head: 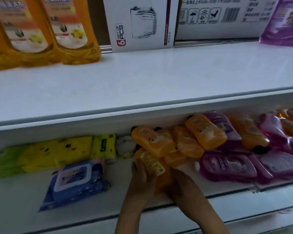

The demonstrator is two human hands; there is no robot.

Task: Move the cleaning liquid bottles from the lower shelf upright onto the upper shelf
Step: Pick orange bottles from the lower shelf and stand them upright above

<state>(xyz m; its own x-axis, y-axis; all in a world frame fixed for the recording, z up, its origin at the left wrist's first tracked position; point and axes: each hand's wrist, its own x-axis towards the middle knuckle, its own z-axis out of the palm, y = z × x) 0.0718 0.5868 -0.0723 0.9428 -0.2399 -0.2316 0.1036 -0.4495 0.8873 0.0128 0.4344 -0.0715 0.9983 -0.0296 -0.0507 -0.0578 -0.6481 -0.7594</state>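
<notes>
Several orange bottles (205,132) lie on their sides in a heap on the lower shelf (122,200), with purple bottles (227,166) beside them to the right. Both hands hold one lying orange bottle (153,163) at the front of the heap. My left hand (141,179) grips its left side and my right hand (181,183) covers its lower right end. Three tall orange bottles (71,31) stand upright at the left of the upper shelf (142,78).
Yellow and green wipe packs (57,152) and a blue wipe pack (74,181) lie on the left of the lower shelf. White cartons (140,22) stand at the back of the upper shelf, and a purple pouch (284,22) stands at its right.
</notes>
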